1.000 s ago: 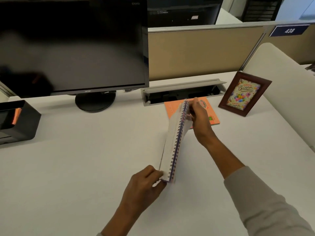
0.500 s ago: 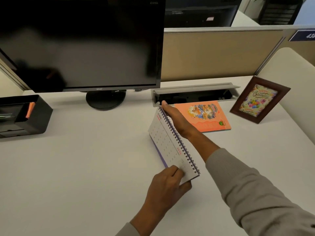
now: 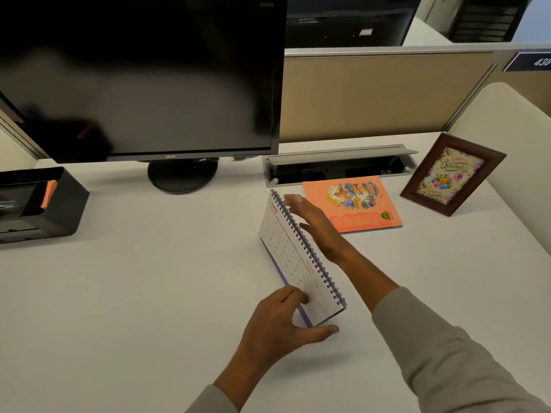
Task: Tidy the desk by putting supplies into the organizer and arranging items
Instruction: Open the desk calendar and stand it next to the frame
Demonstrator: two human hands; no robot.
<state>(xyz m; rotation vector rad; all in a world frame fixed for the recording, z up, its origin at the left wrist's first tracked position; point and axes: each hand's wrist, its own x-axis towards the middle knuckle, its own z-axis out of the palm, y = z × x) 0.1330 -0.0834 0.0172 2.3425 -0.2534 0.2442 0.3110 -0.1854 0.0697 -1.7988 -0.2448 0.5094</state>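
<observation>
A white spiral-bound desk calendar (image 3: pixel 286 248) stands tent-like on the white desk (image 3: pixel 134 293), its June page facing left and its spiral on top. My left hand (image 3: pixel 277 326) holds its near end, fingers curled onto the page and thumb stretched past the near corner. My right hand (image 3: pixel 316 225) lies along the far side of the spiral with straight fingers. A black desk organizer (image 3: pixel 59 204) with an orange pad in it sits at the left edge, far from both hands.
An orange booklet (image 3: pixel 363 204) lies flat just right of the calendar. A brown photo frame (image 3: pixel 450 174) with a birthday card stands at the right. A black monitor (image 3: pixel 143 79) and an open grey cable tray (image 3: pixel 337 165) line the back before the partition.
The calendar has gone from held up on edge to standing on the desk with its page facing left. My right hand let go of the far end and its fingers straightened.
</observation>
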